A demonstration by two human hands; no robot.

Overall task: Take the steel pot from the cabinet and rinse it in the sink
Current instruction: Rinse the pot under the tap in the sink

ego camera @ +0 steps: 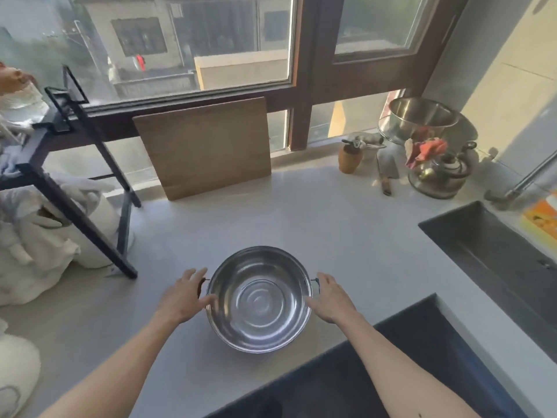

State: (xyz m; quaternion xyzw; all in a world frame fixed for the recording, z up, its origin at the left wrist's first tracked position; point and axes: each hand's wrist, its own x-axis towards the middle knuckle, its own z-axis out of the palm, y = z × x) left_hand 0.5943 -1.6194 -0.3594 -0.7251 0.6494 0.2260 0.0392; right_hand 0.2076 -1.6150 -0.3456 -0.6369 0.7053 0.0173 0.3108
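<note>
The steel pot [259, 300] stands upright and empty on the grey counter [331, 224], near its front edge. It has a small handle on each side. My left hand [184, 294] lies against the pot's left side, fingers spread over the left handle and thumb on the rim. My right hand [330, 297] rests at the right handle, thumb by the rim, fingers loosely extended. Neither hand is closed around a handle. The dark sink [497, 251] is set into the counter to the right, with the faucet [527, 179] above its far end.
A wooden cutting board [208, 146] leans against the window. At the back right are a steel bowl [422, 119], a kettle [440, 173], a small jar [349, 158] and a knife [384, 176]. A black rack [75, 164] and white bags [45, 236] fill the left.
</note>
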